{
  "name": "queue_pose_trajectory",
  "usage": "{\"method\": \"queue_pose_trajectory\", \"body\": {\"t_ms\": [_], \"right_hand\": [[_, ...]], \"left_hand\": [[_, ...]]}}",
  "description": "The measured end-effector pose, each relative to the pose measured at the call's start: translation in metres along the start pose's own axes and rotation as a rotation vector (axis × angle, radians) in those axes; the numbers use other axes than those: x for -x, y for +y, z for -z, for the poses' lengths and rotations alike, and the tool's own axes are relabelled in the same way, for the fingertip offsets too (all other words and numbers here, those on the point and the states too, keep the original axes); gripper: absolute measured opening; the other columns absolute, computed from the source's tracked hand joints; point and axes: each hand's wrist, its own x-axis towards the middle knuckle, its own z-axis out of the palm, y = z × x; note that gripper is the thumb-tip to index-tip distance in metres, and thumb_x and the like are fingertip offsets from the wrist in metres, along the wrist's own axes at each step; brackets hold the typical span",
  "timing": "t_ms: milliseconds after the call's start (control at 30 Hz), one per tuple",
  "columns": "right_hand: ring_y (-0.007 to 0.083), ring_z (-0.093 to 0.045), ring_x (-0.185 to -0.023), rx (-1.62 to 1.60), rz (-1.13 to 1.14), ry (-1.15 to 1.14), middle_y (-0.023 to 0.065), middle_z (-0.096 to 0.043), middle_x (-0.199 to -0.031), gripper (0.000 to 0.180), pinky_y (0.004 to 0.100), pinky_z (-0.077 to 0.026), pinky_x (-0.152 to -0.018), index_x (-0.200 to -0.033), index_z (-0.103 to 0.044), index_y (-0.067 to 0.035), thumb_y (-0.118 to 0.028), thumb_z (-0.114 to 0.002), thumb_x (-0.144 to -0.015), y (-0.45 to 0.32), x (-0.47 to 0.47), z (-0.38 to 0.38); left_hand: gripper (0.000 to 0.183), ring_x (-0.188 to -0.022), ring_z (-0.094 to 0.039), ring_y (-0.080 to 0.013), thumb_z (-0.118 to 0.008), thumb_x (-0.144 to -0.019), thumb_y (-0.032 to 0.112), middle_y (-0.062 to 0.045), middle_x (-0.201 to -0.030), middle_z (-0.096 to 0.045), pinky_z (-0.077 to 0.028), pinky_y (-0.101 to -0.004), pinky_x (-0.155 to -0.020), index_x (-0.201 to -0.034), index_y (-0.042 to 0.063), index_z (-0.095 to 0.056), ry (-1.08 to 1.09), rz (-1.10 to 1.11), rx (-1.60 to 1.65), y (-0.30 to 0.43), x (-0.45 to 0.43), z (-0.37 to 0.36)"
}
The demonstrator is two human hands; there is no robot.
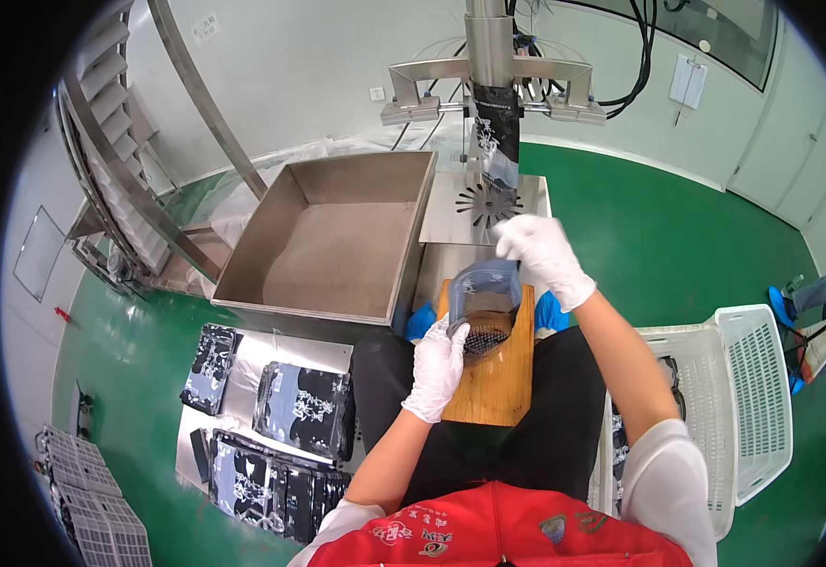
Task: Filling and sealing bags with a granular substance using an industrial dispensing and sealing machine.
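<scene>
My gloved left hand (pixel 442 368) grips the left edge of an upright plastic pouch (pixel 487 301) with an open mouth. Dark brown contents show inside it. The pouch rests on a wooden block (pixel 491 393) between my legs. Just above and to its right is my gloved right hand (pixel 539 256), fingers curled and blurred; whether it holds anything is unclear. Beyond that hand, a black printed pouch (pixel 498 135) hangs at the lower end of a steel filling tube (pixel 491 53), between two clamp arms. Below it lies a metal plate (pixel 537 205) with a star-shaped slotted pattern.
A deep steel tray (pixel 345 262) stands ahead on the left. Stacked black pouches (pixel 303 407) lie on a metal surface (pixel 193 446) at my left. White plastic crates (pixel 700 418) stand at my right, one holding pouches. A person's legs (pixel 820 294) show at far right.
</scene>
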Motion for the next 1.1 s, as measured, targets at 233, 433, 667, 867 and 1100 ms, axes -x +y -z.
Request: {"method": "queue_pose_trajectory", "body": {"t_ms": [233,433,667,867,1100], "right_hand": [[0.0118,-0.049,-0.116,-0.245,0.152,-0.312,0.0034,-0.056,-0.130,0.056,0.0262,-0.038,-0.100,-0.135,-0.049,-0.002,0.008,-0.055,-0.080,0.072,0.034,-0.002],[0.0107,-0.059,-0.087,-0.300,0.029,-0.288,0.0032,-0.068,-0.096,0.027,0.0265,-0.046,-0.083,-0.108,-0.067,0.002,0.002,-0.067,-0.081,0.101,0.012,-0.026],[0.0098,-0.060,-0.077,-0.702,0.108,0.120,0.0024,-0.068,-0.088,0.017,0.0256,-0.047,-0.074,-0.098,-0.069,0.002,-0.010,-0.067,-0.086,0.130,0.013,-0.047],[0.0097,-0.056,-0.067,-0.979,0.059,0.405,0.0018,-0.065,-0.075,0.016,0.0275,-0.045,-0.065,-0.081,-0.067,0.000,-0.016,-0.065,-0.085,0.126,0.000,-0.069],[0.0082,-0.051,-0.058,-0.781,-0.017,0.474,-0.0006,-0.056,-0.061,0.028,0.0280,-0.041,-0.054,-0.068,-0.064,0.001,-0.021,-0.064,-0.085,0.126,-0.003,-0.067]], "left_hand": [[0.018,-0.080,-0.063,-0.0176,-0.066,-0.087,0.008,-0.013,-0.093,-0.070,-0.048,-0.0296,-0.077,-0.102,-0.002,-0.068,-0.033,0.103,0.164,-0.020,-0.008,0.005],[0.018,-0.084,-0.060,-0.0109,-0.065,-0.086,0.003,-0.007,-0.094,-0.070,-0.048,-0.0270,-0.077,-0.103,-0.003,-0.068,0.034,0.196,0.375,-0.041,-0.015,-0.007],[0.015,-0.058,-0.038,-0.0040,-0.064,-0.091,0.014,0.006,-0.071,-0.050,-0.030,-0.0217,-0.053,-0.079,0.007,-0.060,0.239,0.436,0.930,-0.061,-0.025,-0.022],[0.025,-0.098,-0.060,-0.0195,-0.053,-0.093,0.009,-0.013,-0.109,-0.065,-0.045,-0.0327,-0.093,-0.109,-0.008,-0.062,0.216,0.461,1.355,-0.039,-0.026,-0.034],[0.035,-0.104,-0.061,-0.0248,-0.056,-0.090,0.020,-0.014,-0.114,-0.063,-0.046,-0.0384,-0.097,-0.113,-0.006,-0.059,-0.064,0.733,1.286,-0.057,0.000,-0.008]]}}
